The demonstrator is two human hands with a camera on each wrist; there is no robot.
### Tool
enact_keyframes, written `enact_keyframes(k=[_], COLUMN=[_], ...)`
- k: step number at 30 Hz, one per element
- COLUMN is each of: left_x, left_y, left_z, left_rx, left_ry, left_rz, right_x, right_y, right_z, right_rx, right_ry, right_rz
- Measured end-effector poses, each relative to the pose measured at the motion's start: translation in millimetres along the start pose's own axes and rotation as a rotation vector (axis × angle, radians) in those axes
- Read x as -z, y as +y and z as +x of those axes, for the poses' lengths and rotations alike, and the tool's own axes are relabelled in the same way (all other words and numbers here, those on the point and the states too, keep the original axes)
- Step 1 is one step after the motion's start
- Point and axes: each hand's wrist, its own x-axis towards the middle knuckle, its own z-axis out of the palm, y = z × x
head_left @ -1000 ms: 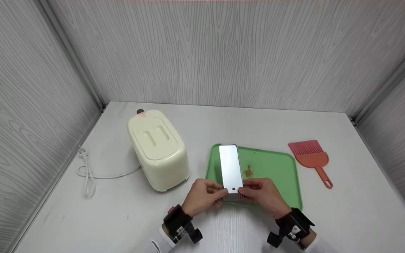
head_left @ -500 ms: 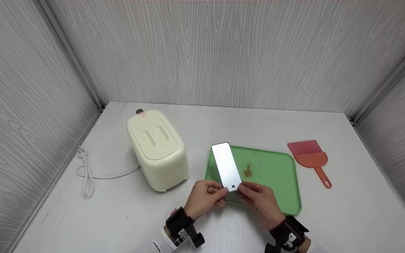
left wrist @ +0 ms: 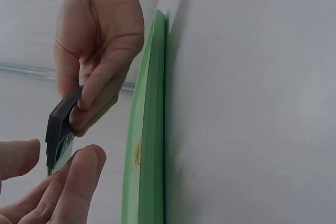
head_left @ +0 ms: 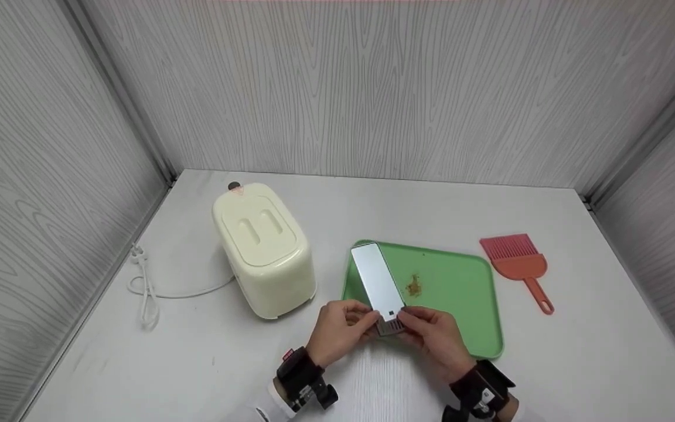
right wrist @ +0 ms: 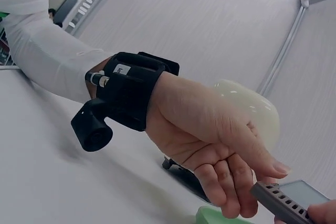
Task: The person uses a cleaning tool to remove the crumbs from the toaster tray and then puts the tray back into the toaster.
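Note:
A toaster crumb tray point(head_left: 377, 278), a long shiny metal plate with a grey slotted end, is held at that near end by both hands. My left hand point(head_left: 337, 333) pinches its left corner between thumb and fingers. On the right corner my right hand point(head_left: 438, 340) pinches it the same way. Below lies a green tray point(head_left: 463, 316) with brown crumbs point(head_left: 413, 285) near its middle. The left wrist view shows the slotted end point(left wrist: 60, 121) above the green tray, apart from it. In the right wrist view, the slots point(right wrist: 286, 201) are seen edge-on.
A cream toaster point(head_left: 267, 252) stands at the left, its white cord and plug point(head_left: 147, 287) lying beside it. An orange-handled brush point(head_left: 528, 269) with pink bristles lies right of the green tray. Grey wood-grain panels point(head_left: 372, 88) enclose the table.
The crumb tray's far end has swung to the left, so it now slants. My right wrist has shifted slightly down and left. Both hands keep their hold.

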Motion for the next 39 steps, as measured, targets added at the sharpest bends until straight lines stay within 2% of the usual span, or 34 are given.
enact_keyframes(k=[4, 7, 11, 15, 20, 25, 32, 36, 39], left_x=[11.6, 22.5, 36.6, 49.6, 66.1, 85.4, 111.1, 124.1, 133.8], left_y=[3.2, 7.0, 12.0, 14.6, 19.7, 28.9, 42.3, 42.1, 38.0], left_z=[-2.0, -5.0, -11.6, -20.1, -28.5, -33.1, -36.7, -38.2, -40.6], left_rx=[-0.093, -0.132, -0.177, -0.238, -0.383, -0.525, -0.607, -0.666, -0.680], left_ry=[0.072, 0.109, 0.123, 0.126, 0.135, 0.156, 0.137, 0.155, 0.170], left_rz=[0.134, 0.163, 0.213, 0.313, 0.476, 0.556, 0.643, 0.733, 0.810], right_x=[1.8, 2.6, 3.2, 2.6, -0.5, -5.8, -13.8, -17.6, -20.6], right_y=[0, 1, 5, 10, 14, 18, 23, 27, 30], right_z=[-2, -5, -10, -16, -22, -28, -35, -37, -39], right_rx=[-0.015, -0.022, -0.026, -0.041, -0.066, -0.085, -0.082, -0.054, -0.053], right_ry=[-0.015, -0.033, -0.073, -0.118, -0.143, -0.167, -0.226, -0.252, -0.278], right_rz=[-0.014, -0.025, -0.047, -0.058, -0.073, -0.097, -0.139, -0.185, -0.178])
